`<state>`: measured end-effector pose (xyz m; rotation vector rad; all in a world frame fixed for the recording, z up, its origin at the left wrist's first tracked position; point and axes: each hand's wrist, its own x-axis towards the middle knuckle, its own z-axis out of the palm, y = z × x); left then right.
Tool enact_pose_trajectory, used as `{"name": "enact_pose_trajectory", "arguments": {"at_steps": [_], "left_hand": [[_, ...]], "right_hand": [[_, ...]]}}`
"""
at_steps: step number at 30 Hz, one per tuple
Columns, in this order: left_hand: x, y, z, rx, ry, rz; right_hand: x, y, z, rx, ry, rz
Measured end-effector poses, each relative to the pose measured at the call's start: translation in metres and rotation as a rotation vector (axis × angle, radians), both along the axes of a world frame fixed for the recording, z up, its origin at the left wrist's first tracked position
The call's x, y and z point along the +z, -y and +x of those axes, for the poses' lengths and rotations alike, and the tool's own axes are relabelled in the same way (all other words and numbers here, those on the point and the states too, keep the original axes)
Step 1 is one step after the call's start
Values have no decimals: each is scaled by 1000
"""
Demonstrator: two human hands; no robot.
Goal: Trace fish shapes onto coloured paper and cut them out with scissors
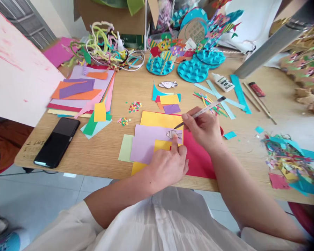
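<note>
Under the extended index finger of the left hand (169, 164), other fingers loosely curled, a small fish figure (169, 134) lies on lilac paper (144, 143); just beyond, the right hand (205, 129) pinches a pen (210, 107); past both lies a white fish cutout (167, 84).

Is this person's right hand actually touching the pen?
Touching. The head view shows it plainly: the right hand grips the pen partway along its length, its tip slanting down.
</note>
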<state>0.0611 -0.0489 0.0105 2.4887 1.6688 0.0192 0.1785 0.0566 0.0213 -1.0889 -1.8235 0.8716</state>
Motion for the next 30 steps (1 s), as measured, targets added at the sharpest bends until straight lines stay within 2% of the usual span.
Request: {"name": "enact_pose_trajectory", "arguments": {"at_steps": [3,7,10,14,20,25,30], "left_hand": [[12,-8,-9,-31,33,-87],[29,-29,-26,-42,80,-293],[34,-52,-38,-51,103,-362],[35,-76,-45,-69,175,-492],[41,-83,-43,-72,139,-552],[36,-88,-47,-89,200,-593],[36,-89,-49,-87,210,-616]], "right_hand": [[9,1,6,-129,-112,10],[13,10,16,-232,-266,-18],[7,23,22,-275,-331,-32],[-10,39,28,-327,-267,20],[-31,51,28,-139,-24,157],[-33,53,21,-29,71,261],[-33,55,19,2,121,331]]}}
